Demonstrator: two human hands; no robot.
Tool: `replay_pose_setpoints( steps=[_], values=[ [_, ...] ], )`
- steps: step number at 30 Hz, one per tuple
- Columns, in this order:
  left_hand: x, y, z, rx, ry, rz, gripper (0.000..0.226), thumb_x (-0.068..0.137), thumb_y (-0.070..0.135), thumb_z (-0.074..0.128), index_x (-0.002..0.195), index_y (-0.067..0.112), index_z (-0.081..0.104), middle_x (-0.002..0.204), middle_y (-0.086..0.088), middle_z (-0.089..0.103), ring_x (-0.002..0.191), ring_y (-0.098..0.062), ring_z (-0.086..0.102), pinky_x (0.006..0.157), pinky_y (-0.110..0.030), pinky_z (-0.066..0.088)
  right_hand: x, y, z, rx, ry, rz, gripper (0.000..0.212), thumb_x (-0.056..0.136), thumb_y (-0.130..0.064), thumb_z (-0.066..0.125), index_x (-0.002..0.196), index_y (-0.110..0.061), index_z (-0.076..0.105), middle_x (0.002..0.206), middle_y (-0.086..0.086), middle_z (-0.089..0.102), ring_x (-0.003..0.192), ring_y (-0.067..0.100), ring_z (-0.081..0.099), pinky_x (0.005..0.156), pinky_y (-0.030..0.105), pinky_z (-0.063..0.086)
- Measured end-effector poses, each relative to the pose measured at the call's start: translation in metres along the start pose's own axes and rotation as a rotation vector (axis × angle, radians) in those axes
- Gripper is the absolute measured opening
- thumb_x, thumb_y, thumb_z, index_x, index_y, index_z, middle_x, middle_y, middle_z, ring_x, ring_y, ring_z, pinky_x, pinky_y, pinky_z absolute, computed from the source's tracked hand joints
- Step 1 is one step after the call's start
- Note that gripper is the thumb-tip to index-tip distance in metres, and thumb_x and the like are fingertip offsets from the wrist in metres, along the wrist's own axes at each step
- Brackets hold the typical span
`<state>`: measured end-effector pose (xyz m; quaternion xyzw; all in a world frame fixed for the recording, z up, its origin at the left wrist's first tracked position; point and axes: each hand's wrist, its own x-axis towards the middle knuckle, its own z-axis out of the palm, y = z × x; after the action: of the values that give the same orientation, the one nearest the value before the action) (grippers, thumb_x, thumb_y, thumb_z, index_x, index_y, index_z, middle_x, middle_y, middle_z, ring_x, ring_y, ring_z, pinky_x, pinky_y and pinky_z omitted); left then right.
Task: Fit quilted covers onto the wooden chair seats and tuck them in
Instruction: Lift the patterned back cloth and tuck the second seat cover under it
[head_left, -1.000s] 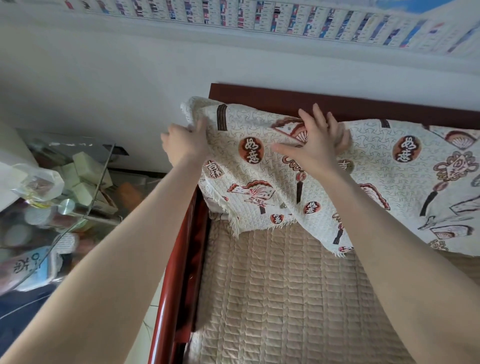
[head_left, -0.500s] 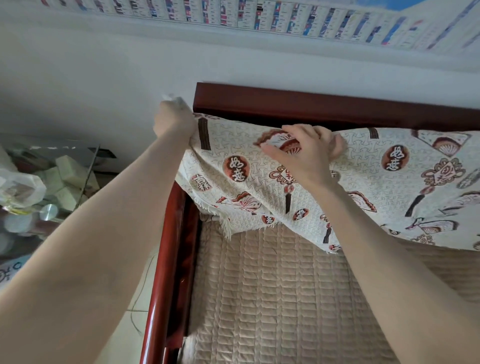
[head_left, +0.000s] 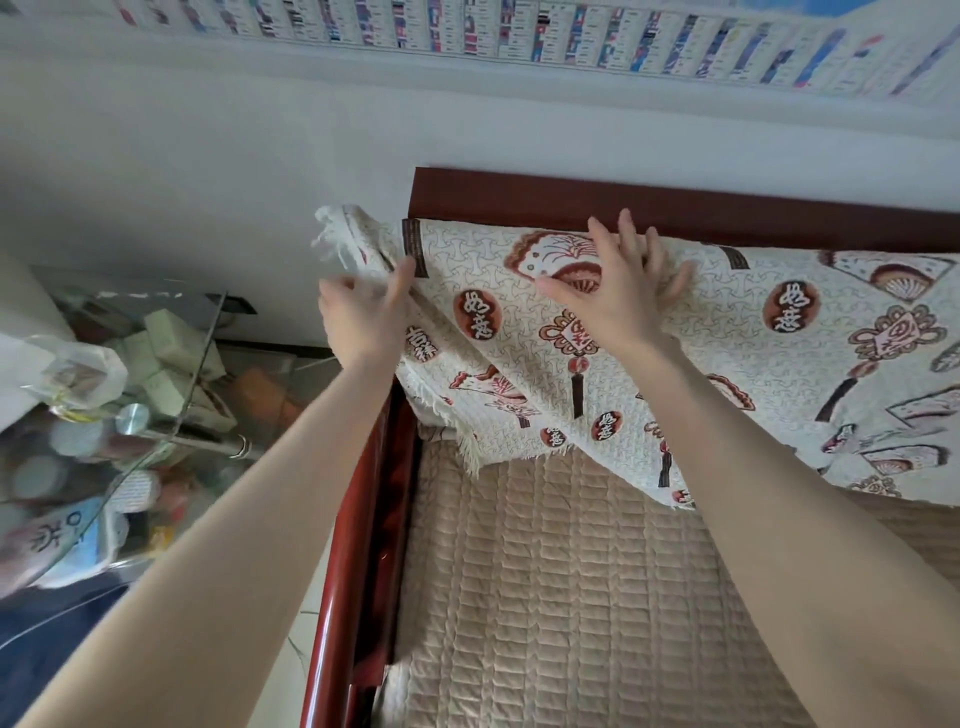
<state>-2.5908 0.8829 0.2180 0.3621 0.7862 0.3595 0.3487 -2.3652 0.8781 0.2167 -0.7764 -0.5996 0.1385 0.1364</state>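
Quilted cover (head_left: 795, 374): prob. soft, light, floppy. Your L hand (head_left: 363, 322) pinches fringed edge (head_left: 353, 234); R hand (head_left: 618, 301) flat, fingers spread. Grip corners.

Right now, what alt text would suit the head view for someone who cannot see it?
Two hands drape a patterned cover over a wooden backrest: the left hand pinches its fringed edge, the right hand presses flat on it. A beige quilted pad lies below; a cluttered glass table stands left.
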Motion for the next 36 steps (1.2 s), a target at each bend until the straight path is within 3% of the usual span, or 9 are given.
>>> replay_pose_setpoints(
  steps=[7,12,15,18,21,23,26,31,36],
  values=[
    [-0.028,-0.049,-0.002,0.167,-0.105,0.129,0.040,0.086,0.030,0.071,0.068,0.014,0.038,0.102,-0.004,0.040,0.084,-0.018,0.044,0.073,-0.026,0.036,-0.039,-0.009,0.035,-0.045,0.022,-0.143,0.107,0.078,-0.066,0.062,0.154,-0.028,-0.003,0.161,0.007,-0.018,0.145,0.035,-0.021,0.107,0.061,-0.018],
    [-0.020,-0.072,-0.017,-0.009,0.125,-0.053,0.023,0.099,0.025,0.050,0.104,0.005,0.039,0.091,-0.009,0.053,0.083,-0.025,0.050,0.072,-0.038,0.042,-0.059,-0.002,0.051,0.013,-0.005,-0.198,0.107,0.080,-0.062,0.063,0.152,-0.027,-0.007,0.160,0.010,-0.020,0.145,0.034,-0.022,0.107,0.064,-0.016],
    [-0.034,-0.083,-0.005,0.055,-0.130,-0.094,0.035,0.087,0.030,0.068,0.093,0.009,0.042,0.077,0.003,0.049,0.073,-0.018,0.048,0.058,-0.027,0.042,-0.074,0.003,0.062,0.037,-0.047,-0.201,0.108,0.080,-0.060,0.065,0.150,-0.028,-0.011,0.157,0.006,-0.024,0.145,0.032,-0.022,0.111,0.063,-0.013],
    [-0.039,-0.101,0.006,0.228,-0.366,-0.119,0.032,0.080,0.028,0.076,0.097,0.010,0.055,0.089,-0.003,0.059,0.078,-0.018,0.052,0.051,-0.023,0.037,-0.091,0.009,0.076,0.121,-0.158,-0.174,0.107,0.082,-0.054,0.066,0.150,-0.032,-0.013,0.151,-0.004,-0.035,0.145,0.027,-0.025,0.112,0.063,-0.001],
    [-0.033,-0.108,0.001,0.300,-0.246,-0.135,0.027,0.087,0.022,0.064,0.107,0.004,0.062,0.106,-0.017,0.065,0.090,-0.030,0.061,0.066,-0.029,0.048,-0.103,0.011,0.087,0.133,-0.230,-0.154,0.104,0.084,-0.049,0.068,0.153,-0.031,-0.009,0.148,-0.008,-0.037,0.145,0.027,-0.024,0.113,0.063,0.004],
    [-0.025,-0.107,-0.009,0.324,-0.058,-0.105,0.028,0.092,0.024,0.057,0.113,0.004,0.058,0.113,-0.017,0.062,0.104,-0.035,0.059,0.080,-0.036,0.045,-0.108,0.010,0.092,0.139,-0.276,-0.147,0.104,0.084,-0.047,0.068,0.153,-0.031,-0.009,0.150,-0.007,-0.035,0.145,0.030,-0.021,0.113,0.063,0.003],
    [-0.020,-0.105,-0.017,0.368,0.076,-0.102,0.029,0.098,0.024,0.050,0.120,0.005,0.049,0.126,-0.016,0.052,0.114,-0.036,0.053,0.081,-0.039,0.039,-0.108,0.007,0.100,0.166,-0.291,-0.137,0.106,0.083,-0.046,0.069,0.153,-0.031,-0.009,0.155,-0.004,-0.031,0.146,0.029,-0.019,0.113,0.064,0.001],
    [-0.035,-0.117,0.000,0.362,-0.063,-0.144,0.033,0.098,0.022,0.048,0.124,0.001,0.042,0.131,-0.019,0.047,0.119,-0.037,0.047,0.095,-0.042,0.036,-0.113,0.017,0.109,0.187,-0.295,-0.116,0.104,0.084,-0.046,0.070,0.153,-0.033,-0.007,0.155,-0.007,-0.029,0.148,0.029,-0.015,0.112,0.064,0.004],
    [-0.050,-0.136,0.018,0.294,-0.109,-0.134,0.044,0.094,0.023,0.057,0.124,-0.001,0.036,0.134,-0.017,0.041,0.118,-0.035,0.046,0.091,-0.039,0.036,-0.127,0.041,0.120,0.204,-0.340,-0.032,0.093,0.088,-0.051,0.063,0.155,-0.033,0.001,0.161,-0.005,-0.015,0.149,0.027,-0.007,0.116,0.059,0.007]
  ],
)
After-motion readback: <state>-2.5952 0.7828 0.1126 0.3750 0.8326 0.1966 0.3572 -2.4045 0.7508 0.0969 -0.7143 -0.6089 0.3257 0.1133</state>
